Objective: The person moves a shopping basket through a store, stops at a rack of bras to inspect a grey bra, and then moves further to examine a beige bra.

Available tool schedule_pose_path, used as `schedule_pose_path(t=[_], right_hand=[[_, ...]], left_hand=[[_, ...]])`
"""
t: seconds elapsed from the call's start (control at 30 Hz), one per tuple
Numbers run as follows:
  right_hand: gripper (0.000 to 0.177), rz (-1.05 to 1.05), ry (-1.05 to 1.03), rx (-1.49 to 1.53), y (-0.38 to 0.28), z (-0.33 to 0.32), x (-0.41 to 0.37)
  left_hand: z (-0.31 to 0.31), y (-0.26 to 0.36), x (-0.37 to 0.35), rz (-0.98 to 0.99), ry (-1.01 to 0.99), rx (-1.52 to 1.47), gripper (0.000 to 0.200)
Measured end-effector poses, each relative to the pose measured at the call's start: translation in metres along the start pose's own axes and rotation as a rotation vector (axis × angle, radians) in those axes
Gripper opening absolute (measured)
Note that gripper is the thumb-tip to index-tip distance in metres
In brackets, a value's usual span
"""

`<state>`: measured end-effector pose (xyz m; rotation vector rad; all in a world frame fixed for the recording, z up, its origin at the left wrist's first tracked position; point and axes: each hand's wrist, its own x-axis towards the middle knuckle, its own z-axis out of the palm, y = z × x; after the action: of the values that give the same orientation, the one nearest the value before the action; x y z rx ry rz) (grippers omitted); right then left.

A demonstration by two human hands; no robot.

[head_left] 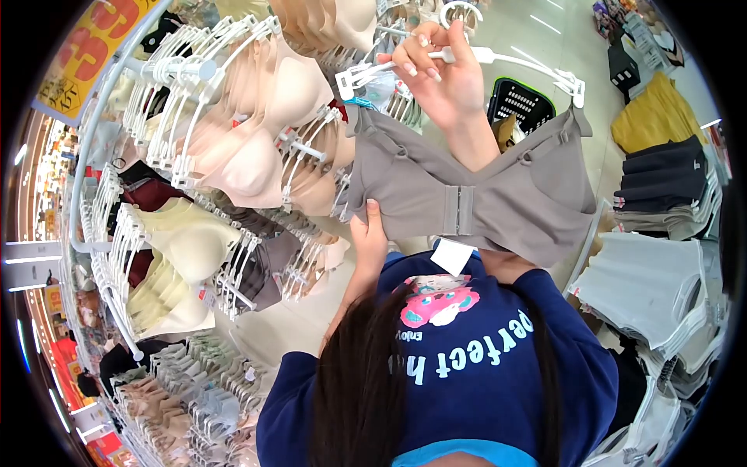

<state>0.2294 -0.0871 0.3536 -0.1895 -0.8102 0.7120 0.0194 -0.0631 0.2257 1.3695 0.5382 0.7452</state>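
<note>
— Looking down from the head camera, what could go wrong?

— The grey bra (513, 194) hangs from the white hanger (498, 58) only by its straps, caught at the hanger's two ends. If I tip the hanger, I think a strap could slip off and the bra would drop. The rack (233, 148) of other bras is just to my left, so a swing that way might snag their hangers.

— And your hands?

— My right hand (440, 74) is raised, its fingers curled tight around the middle of the hanger, near the hook. My left hand (369, 233) is lower, with thumb and fingers pinched together on the bra's left edge.

— Where is the bra itself?

— It's in the air in front of my chest, held between both hands. Its paper tag (453, 255) dangles above my sweatshirt. A black basket (520, 100) shows behind it.
</note>
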Motion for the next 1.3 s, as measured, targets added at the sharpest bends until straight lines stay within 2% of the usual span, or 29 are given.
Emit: schedule_pose_path(t=[0.1,0.2,0.27,0.4,0.43,0.47,0.5,0.53,0.6,0.7,0.77,0.83,0.93,1.03,1.07,1.1,1.23,1.3], right_hand=[[0.046,-0.017,0.069,-0.014,-0.002,0.001,-0.001],[0.045,-0.036,-0.009,-0.109,-0.006,0.001,-0.003],[0.044,-0.039,0.109,-0.298,-0.004,0.004,-0.005],[0.037,-0.012,0.302,-0.743,0.012,-0.001,-0.006],[0.035,-0.041,0.327,-0.949,0.024,-0.014,-0.008],[0.035,-0.069,0.351,-1.154,0.033,-0.025,-0.009],[0.026,0.162,0.353,-1.19,0.024,-0.005,-0.01],[0.02,0.241,0.267,-1.418,0.03,-0.019,-0.009],[0.019,0.424,0.216,-1.681,0.026,-0.01,-0.011],[0.028,0.414,0.097,-1.908,0.026,-0.02,-0.016],[0.03,0.361,-0.029,-1.908,0.017,-0.022,-0.016],[0.028,0.375,-0.11,-1.862,0.006,-0.016,-0.014],[0.029,0.405,-0.074,-1.716,-0.005,-0.016,-0.01],[0.027,0.381,0.0,-1.624,-0.01,-0.01,-0.005],[0.027,0.368,0.019,-1.571,-0.011,-0.007,-0.004],[0.017,0.261,-0.016,-1.542,-0.01,-0.005,-0.003],[0.017,0.184,-0.015,-1.502,-0.007,0.007,0.001],[0.018,0.169,-0.025,-1.524,-0.004,0.013,0.003]], left_hand=[[0.005,0.008,0.0,0.005,-0.012,-0.002,0.036],[0.0,0.006,0.001,-0.09,-0.152,0.018,0.035],[0.005,0.0,0.002,-0.076,-0.202,0.001,0.037],[0.019,0.0,0.0,-0.028,-0.223,0.067,0.055],[0.021,0.0,0.001,-0.033,-0.238,0.058,0.061],[0.025,0.009,0.0,0.089,-0.304,0.356,0.054],[0.034,0.031,-0.004,0.211,-0.363,0.655,0.047],[0.036,0.042,-0.006,0.315,-0.41,0.822,0.045],[0.03,0.049,-0.008,0.256,-0.559,0.965,0.042],[-0.003,0.034,-0.012,-0.026,-0.832,1.142,0.039],[-0.023,0.023,-0.018,-0.246,-0.955,1.196,0.037],[-0.037,0.017,-0.024,-0.388,-0.865,1.123,0.036],[-0.035,0.018,-0.032,-0.298,-0.44,0.738,0.022],[-0.023,0.044,-0.029,-0.323,-0.373,0.506,0.021],[-0.021,0.048,-0.028,-0.328,-0.362,0.477,0.021],[-0.019,0.05,-0.026,-0.333,-0.351,0.448,0.022],[-0.035,0.034,-0.026,-0.38,-0.41,0.45,0.023],[-0.036,0.034,-0.028,-0.427,-0.345,0.373,0.022]])
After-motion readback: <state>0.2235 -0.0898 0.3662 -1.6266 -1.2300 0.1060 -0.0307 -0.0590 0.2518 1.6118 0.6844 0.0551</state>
